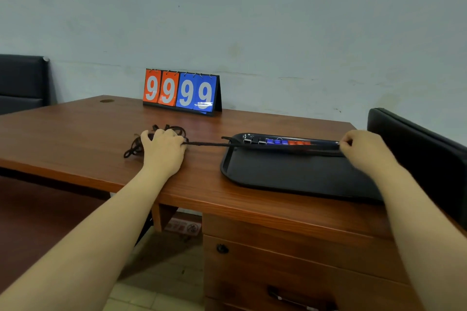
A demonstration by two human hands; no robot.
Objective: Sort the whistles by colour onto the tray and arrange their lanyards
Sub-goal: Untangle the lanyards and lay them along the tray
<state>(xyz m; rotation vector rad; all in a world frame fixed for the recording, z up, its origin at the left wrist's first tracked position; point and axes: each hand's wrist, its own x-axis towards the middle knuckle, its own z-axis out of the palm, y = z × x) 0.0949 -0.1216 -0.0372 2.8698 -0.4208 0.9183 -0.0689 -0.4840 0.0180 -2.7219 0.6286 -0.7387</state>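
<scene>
A black tray [290,174] lies on the wooden desk [75,139]. Along its far rim sit whistles in a row: black ones [250,141], blue ones [274,141], orange ones [299,143]. A black lanyard [209,144] is stretched taut between my hands, across the tray's far side. My left hand [164,149] rests on the desk on a tangled pile of dark lanyards [136,148] and pinches one end of the stretched lanyard. My right hand [358,146], over the tray's right end, grips the other end with curled fingers.
A flip scoreboard [182,92] showing 99 on orange and 99 on blue stands at the desk's back edge by the wall. Black padded chairs stand at the far left [22,81] and at the right [417,149]. Desk drawers [290,260] sit below the tray.
</scene>
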